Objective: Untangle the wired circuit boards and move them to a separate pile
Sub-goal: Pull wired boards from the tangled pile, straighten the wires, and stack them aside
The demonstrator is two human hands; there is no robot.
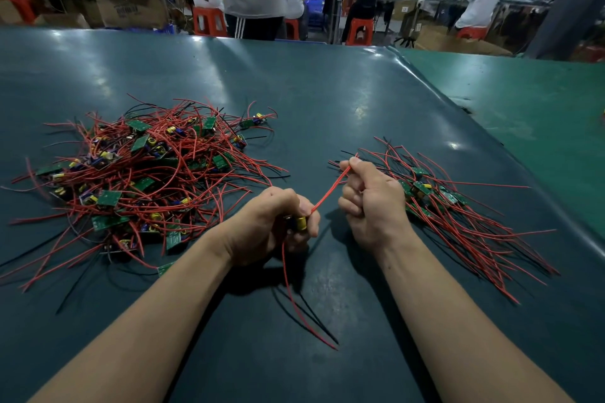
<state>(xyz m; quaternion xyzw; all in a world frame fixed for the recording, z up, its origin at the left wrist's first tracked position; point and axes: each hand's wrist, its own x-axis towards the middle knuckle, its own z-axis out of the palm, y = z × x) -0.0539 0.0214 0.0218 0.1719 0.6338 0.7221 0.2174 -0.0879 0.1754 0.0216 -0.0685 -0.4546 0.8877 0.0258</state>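
One circuit board (299, 223), mostly hidden, sits gripped in the left hand (278, 226); its red wire (329, 191) runs taut up-right to the right hand's (371, 203) pinch; farther off, the tangled pile (144, 173) lies left, the sorted pile (458, 209) right, seemingly wires parallel.

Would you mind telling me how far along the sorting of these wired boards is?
Done: a smaller sorted pile lies on the right, wires roughly parallel. In hand: the left hand grips one board while the right hand pinches its red wire, stretched between them. Left: the much larger tangled pile, so most of the job remains.
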